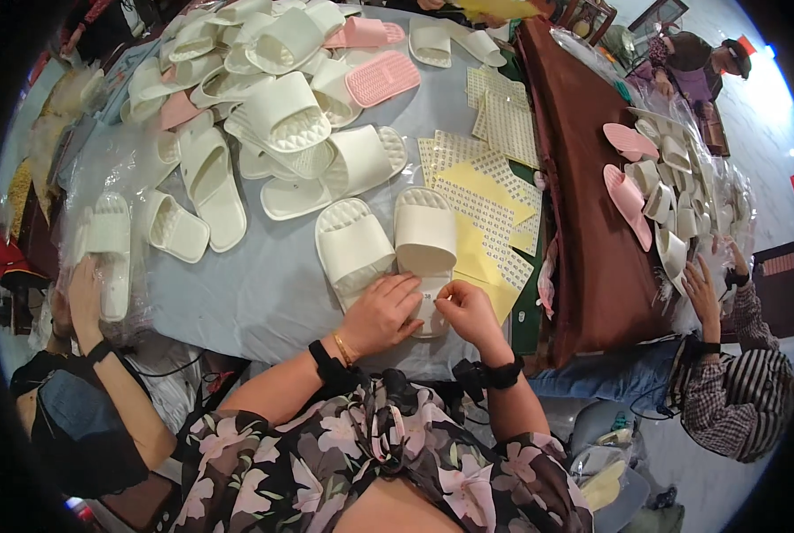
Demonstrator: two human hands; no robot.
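Two white slippers with quilted insoles lie side by side in front of me, toes pointing away: the left slipper [354, 238] and the right slipper [425, 233]. My left hand [382, 311] rests over the left slipper's heel with fingers bent, gripping it, and its fingertips reach the right slipper's edge. On the right slipper's heel a small printed mark shows between my hands. Beside that mark my right hand [470, 311] is closed in a pinch; whatever is between its fingertips is too small to make out. Yellow sticker sheets [472, 233] lie just beyond my right hand.
A heap of white slippers [277, 111] with some pink slippers [383, 80] covers the table's far left. At left, a person's hand [84, 289] touches a bagged slipper [112, 258]. A brown cloth-covered surface [592, 266] borders the right; another person's hands [703, 289] handle slippers there.
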